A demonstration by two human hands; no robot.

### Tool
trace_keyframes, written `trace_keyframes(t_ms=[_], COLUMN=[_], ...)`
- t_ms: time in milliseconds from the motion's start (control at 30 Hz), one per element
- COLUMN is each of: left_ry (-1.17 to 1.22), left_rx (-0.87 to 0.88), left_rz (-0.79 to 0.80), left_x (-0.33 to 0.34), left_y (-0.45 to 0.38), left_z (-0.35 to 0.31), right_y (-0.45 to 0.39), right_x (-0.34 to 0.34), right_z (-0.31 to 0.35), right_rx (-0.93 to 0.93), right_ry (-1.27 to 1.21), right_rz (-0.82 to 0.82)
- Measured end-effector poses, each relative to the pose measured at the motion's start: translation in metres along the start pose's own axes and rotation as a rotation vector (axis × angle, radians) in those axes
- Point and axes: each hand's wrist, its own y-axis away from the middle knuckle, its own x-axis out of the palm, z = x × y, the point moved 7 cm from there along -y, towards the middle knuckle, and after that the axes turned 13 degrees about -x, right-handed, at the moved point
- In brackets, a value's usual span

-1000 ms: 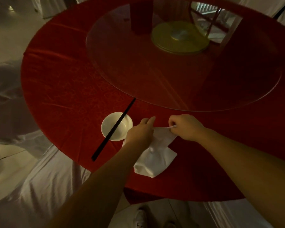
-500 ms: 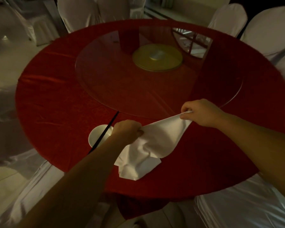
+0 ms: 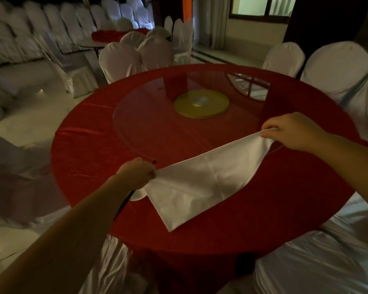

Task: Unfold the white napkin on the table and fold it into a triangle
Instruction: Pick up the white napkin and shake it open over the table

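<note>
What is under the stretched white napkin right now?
Under the white napkin lies the red tablecloth. At its left edge a sliver of the white bowl peeks out beside the left hand; the rest of the bowl is covered.

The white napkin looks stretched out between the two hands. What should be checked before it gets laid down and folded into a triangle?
1. Left hand grips a corner of the white napkin: ok.
2. Right hand grips the opposite corner: ok.
3. Napkin fully unfolded: cannot tell; it hangs doubled, lower tip resting on the red tablecloth.
4. Top edge taut between the hands: ok.
5. Landing spot free: not ok; a small white dish with a dark chopstick sits under the left wrist, beside the cloth.
6. Glass turntable clear of the napkin: cannot tell.
</note>
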Motion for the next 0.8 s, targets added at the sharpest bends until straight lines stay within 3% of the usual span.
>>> trace_keyframes(t_ms=[333, 800], left_ry=[0.386, 0.453], left_rx=[-0.142, 0.069], left_rz=[-0.477, -0.863], left_x=[-0.116, -0.266], left_y=[0.048, 0.101], left_z=[0.022, 0.024], right_y=[0.025, 0.033], right_x=[-0.062, -0.212], right_z=[-0.014, 0.022], right_rx=[-0.048, -0.092], right_ry=[0.067, 0.319], right_rz=[-0.103, -0.373])
